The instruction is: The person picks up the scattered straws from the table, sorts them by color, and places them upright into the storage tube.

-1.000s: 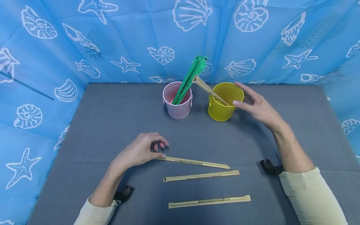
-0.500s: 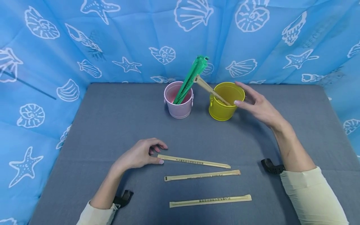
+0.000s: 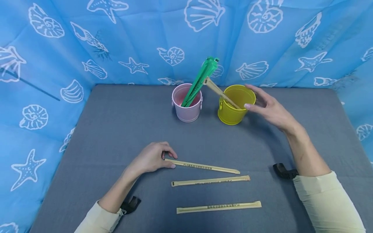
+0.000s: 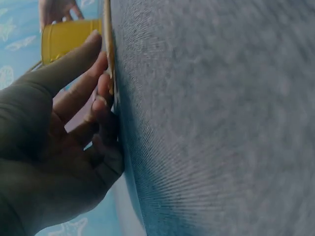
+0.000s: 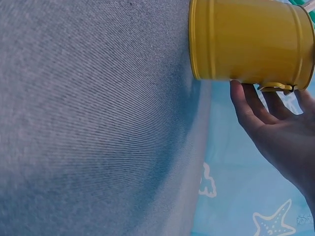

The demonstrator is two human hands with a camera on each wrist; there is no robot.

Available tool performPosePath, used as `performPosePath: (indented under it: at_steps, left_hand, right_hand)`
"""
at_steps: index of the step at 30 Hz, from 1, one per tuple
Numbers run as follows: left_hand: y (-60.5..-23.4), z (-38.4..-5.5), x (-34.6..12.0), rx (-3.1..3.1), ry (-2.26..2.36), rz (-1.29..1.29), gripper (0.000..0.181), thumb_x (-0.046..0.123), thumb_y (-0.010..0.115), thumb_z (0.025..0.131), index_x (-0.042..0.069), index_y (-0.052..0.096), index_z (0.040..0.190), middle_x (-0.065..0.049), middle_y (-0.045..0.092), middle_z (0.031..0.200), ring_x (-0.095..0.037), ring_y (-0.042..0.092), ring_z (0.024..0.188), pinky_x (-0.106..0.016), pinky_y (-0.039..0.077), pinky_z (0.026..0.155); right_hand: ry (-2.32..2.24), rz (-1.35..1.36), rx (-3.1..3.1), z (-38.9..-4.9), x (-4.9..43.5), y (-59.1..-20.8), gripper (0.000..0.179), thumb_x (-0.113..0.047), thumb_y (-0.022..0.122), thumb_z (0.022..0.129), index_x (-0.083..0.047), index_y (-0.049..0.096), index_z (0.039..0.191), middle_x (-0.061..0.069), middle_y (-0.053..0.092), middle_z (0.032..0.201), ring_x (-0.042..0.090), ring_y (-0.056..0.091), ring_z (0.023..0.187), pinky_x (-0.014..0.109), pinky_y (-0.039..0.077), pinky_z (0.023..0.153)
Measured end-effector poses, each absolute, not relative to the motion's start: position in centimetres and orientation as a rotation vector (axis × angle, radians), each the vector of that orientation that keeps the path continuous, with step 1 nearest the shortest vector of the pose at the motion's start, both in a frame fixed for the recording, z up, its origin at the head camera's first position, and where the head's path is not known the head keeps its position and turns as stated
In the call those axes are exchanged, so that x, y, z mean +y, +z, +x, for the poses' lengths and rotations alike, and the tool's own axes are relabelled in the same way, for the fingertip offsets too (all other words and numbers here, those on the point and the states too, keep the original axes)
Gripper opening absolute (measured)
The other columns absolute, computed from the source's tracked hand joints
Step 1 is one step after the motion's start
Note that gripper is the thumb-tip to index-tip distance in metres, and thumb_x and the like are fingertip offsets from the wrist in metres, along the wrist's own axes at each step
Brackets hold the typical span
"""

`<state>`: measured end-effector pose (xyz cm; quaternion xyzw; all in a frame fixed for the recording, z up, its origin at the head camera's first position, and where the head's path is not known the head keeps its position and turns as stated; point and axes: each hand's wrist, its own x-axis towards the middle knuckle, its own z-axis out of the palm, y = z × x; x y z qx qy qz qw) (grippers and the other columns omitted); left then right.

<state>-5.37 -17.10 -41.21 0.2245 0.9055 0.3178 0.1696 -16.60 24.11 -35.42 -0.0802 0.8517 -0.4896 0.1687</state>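
My left hand point(image 3: 152, 158) is low over the table at the left end of a paper-wrapped straw point(image 3: 204, 166). Its thumb and curved fingers lie on either side of that end, a gap showing between them; the left wrist view has the fingertips right at the straw point(image 4: 110, 54). Two more wrapped straws, a middle one point(image 3: 209, 181) and a near one point(image 3: 218, 207), lie closer to me. My right hand point(image 3: 272, 108) holds the right side of a yellow bucket point(image 3: 231, 116), thumb at the rim, fingers round its side point(image 5: 251, 44). One wrapped straw point(image 3: 215, 88) leans inside this bucket.
Left of the yellow bucket stands a pink bucket point(image 3: 187, 114) holding a bundle of green-wrapped straws point(image 3: 201, 81). Both are near the back edge of the grey table point(image 3: 125, 119). A blue curtain point(image 3: 145, 32) with shell prints hangs behind.
My left hand drew slightly back from the straw's end, then came in right over it again. My right hand keeps its place at the yellow bucket. The view has shifted slightly.
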Motion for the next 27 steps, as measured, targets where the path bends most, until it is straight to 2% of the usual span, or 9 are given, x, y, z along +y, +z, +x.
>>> performPosePath:
  at_steps: [6,10,16,23,27]
  left_hand:
    - [-41.22,-5.39,-16.37,2.649,0.794,0.636,0.022,0.029,0.090,0.073,0.033,0.071,0.084,0.015,0.056,0.082,-0.004,0.050,0.068,-0.027,0.042,0.062]
    - [-41.20,-5.34,-16.29,2.652,0.799,0.632,0.020,0.026,0.089,0.075,0.032,0.070,0.080,0.014,0.055,0.080,-0.004,0.050,0.068,-0.027,0.042,0.062]
    - [-41.22,-5.19,-16.46,2.672,0.827,0.648,0.016,0.026,0.086,0.079,0.031,0.071,0.080,0.014,0.056,0.078,-0.004,0.047,0.063,-0.025,0.039,0.057]
    - [-41.27,-5.17,-16.70,2.664,0.888,0.638,0.009,0.025,0.082,0.084,0.029,0.075,0.081,0.019,0.057,0.078,-0.004,0.048,0.062,-0.025,0.039,0.056]
    - [-41.21,-5.30,-16.94,2.619,0.993,0.647,0.005,0.024,0.080,0.085,0.024,0.076,0.084,0.015,0.057,0.078,-0.005,0.050,0.067,-0.025,0.042,0.060]
  right_hand:
    - [-1.378,-0.223,2.423,-16.60,24.33,-35.47,0.074,-0.037,0.064,0.097,-0.040,0.020,0.157,0.002,0.011,0.166,0.037,0.014,0.149,0.067,0.015,0.112]
    - [-1.376,-0.201,2.415,-16.50,24.33,-35.48,0.074,-0.039,0.063,0.097,-0.040,0.020,0.157,0.002,0.009,0.166,0.037,0.013,0.149,0.067,0.015,0.112]
    - [-1.369,-0.198,2.414,-16.50,24.25,-35.47,0.074,-0.040,0.063,0.097,-0.040,0.019,0.157,0.001,0.008,0.166,0.036,0.012,0.150,0.068,0.014,0.112]
    - [-1.371,-0.215,2.416,-16.58,24.24,-35.53,0.074,-0.039,0.063,0.098,-0.041,0.019,0.157,0.001,0.008,0.166,0.036,0.011,0.150,0.068,0.013,0.112]
    - [-1.373,-0.218,2.417,-16.64,24.19,-35.52,0.074,-0.038,0.063,0.098,-0.040,0.019,0.157,0.002,0.008,0.166,0.036,0.011,0.150,0.068,0.013,0.112]
